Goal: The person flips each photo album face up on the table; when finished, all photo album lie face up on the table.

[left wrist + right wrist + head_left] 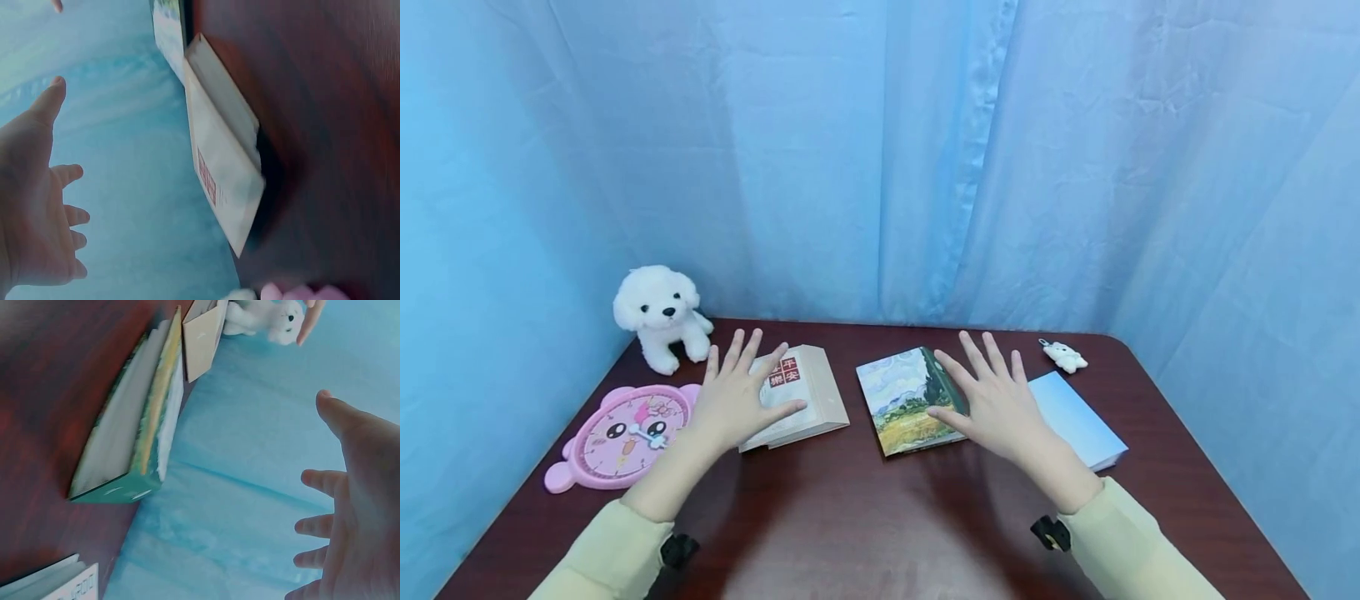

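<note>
Both hands hang above the table with fingers spread and nothing in them. In the head view my left hand point(733, 404) overlaps the left side of a cream book point(823, 387) with red square characters on its cover. My right hand point(1003, 408) is over the gap between a book with a painted landscape cover point(902, 400) and a pale blue-white book point(1075, 417). The left wrist view shows the left hand point(34, 200) apart from the cream book point(219, 150). In the right wrist view the right hand point(365, 506) is apart from the landscape book's green spine point(119, 489).
A pink cartoon clock point(625, 442) lies at the table's left, with a white plush dog point(662, 317) behind it. A small white plush keychain point(1065, 357) is at the back right. Blue curtains point(812, 167) surround the dark wooden table point(850, 525).
</note>
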Demonstrator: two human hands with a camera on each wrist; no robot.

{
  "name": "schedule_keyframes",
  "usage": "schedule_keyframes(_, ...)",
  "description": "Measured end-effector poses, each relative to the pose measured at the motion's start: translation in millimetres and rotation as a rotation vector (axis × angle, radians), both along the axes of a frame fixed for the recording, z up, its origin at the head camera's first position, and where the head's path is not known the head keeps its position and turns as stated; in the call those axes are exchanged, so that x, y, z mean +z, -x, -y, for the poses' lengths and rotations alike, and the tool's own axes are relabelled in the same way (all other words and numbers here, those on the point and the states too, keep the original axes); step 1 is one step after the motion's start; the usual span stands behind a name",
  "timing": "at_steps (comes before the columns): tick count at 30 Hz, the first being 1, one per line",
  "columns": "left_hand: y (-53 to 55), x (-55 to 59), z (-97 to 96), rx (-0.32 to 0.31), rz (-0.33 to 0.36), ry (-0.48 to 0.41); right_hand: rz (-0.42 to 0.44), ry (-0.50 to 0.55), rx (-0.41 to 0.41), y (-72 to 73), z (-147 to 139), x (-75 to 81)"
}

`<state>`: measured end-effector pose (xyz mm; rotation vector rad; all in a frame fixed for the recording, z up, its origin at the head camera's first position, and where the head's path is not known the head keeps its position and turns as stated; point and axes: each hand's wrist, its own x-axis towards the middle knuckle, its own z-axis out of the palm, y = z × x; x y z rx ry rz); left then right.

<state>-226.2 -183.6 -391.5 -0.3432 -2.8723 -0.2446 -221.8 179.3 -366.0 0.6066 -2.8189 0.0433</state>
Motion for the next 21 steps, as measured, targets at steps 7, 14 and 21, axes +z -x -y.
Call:
schedule_keyframes(7, 17.4, 6.3, 19.8, 0.021, 0.040, 0.007, 0.015, -0.014, 0.072, 12.3, 26, 10.3)
schedule_keyframes(14, 35.7, 2.7, 35.8, 0.017, 0.068, -0.020, 0.001, -0.002, 0.196, 27.0, 59, 2.2)
schedule_keyframes(21, 49.4, -8.3, 46.6, 0.014, 0.099, -0.017, 0.026, 0.048, 0.279, 37.8, 90, -13.7)
